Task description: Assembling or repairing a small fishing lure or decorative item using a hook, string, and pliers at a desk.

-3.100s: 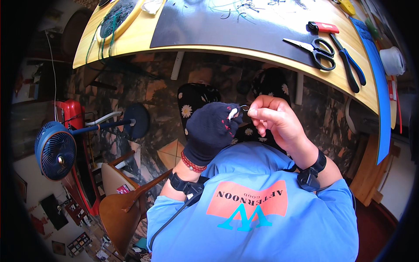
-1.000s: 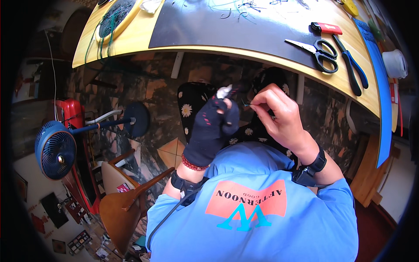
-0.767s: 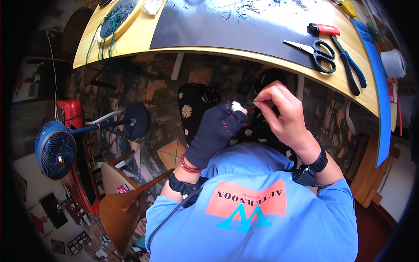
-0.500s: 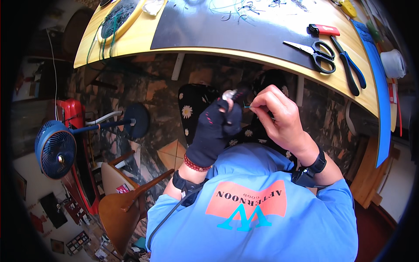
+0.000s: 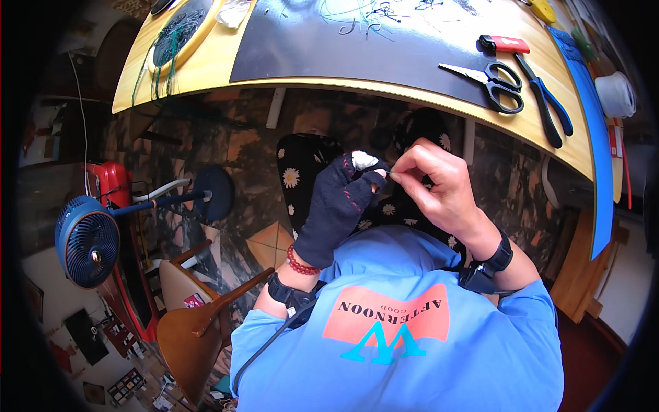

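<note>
Over my lap my two hands meet, fingertips almost touching. My left hand (image 5: 338, 206) wears a black glove with red stitching, with white wrapping on its exposed fingertips. Its fingers are closed on something too small to make out. My right hand (image 5: 439, 180) is bare, thumb and forefinger pinched on a thin thread (image 5: 390, 174), of which only a tiny bit shows between the hands. On the table beyond lie black-handled scissors (image 5: 495, 84), blue-and-black pliers (image 5: 547, 103) and a red lighter (image 5: 506, 44).
A dark mat (image 5: 357, 62) covers the table's middle, with large hooks (image 5: 362, 29) and tangled strands on it. At the left is a round tray (image 5: 193, 53) with green threads hanging over the edge. A blue fan (image 5: 89, 240) and a wooden chair (image 5: 185, 343) stand to my left.
My left hand has turned, bringing its white-wrapped fingertips closer to my right hand's pinch. Less of the thread shows now. The view has shifted slightly.
</note>
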`<act>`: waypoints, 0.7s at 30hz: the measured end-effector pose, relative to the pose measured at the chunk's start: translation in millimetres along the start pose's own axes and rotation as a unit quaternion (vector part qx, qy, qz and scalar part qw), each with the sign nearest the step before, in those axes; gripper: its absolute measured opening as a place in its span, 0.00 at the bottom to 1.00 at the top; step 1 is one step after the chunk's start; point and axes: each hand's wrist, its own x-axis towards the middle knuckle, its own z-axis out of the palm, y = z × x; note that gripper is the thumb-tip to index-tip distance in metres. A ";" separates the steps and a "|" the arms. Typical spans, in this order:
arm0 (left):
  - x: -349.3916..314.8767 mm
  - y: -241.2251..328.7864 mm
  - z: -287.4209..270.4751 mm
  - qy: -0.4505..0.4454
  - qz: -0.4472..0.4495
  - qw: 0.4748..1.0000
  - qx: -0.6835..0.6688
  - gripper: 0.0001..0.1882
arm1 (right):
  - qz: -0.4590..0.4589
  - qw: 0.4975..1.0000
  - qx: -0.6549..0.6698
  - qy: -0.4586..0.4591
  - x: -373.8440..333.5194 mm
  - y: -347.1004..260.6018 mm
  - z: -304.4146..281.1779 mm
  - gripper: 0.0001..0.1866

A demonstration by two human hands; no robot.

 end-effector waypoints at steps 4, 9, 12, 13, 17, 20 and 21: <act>0.1 1.1 -2.9 0.019 -0.004 1.000 0.012 0.03 | 0.015 0.999 0.025 -0.017 1.0 -2.9 1.7 0.05; -1.8 8.0 -2.8 0.038 -0.063 0.997 0.021 0.03 | 0.046 0.997 0.051 -0.031 2.5 -3.4 0.8 0.04; 0.3 4.8 -3.1 0.029 -0.024 0.996 0.077 0.03 | 0.056 0.997 0.047 -0.038 2.7 -1.5 -1.1 0.04; 1.0 5.0 -1.1 0.025 -0.024 0.996 0.076 0.03 | 0.059 0.997 0.041 -0.038 1.8 -0.5 -2.2 0.04; -1.6 8.7 -0.2 -0.007 -0.037 0.998 0.059 0.04 | -0.018 0.998 -0.067 0.005 2.9 -4.8 -0.4 0.06; -3.5 9.8 -1.6 -0.004 -0.051 0.999 0.017 0.05 | -0.079 0.983 -0.137 0.092 8.5 -15.5 -16.2 0.08; -4.9 10.0 -2.6 0.012 -0.059 0.998 -0.012 0.06 | -0.122 0.972 -0.165 0.112 9.9 -24.3 -30.5 0.09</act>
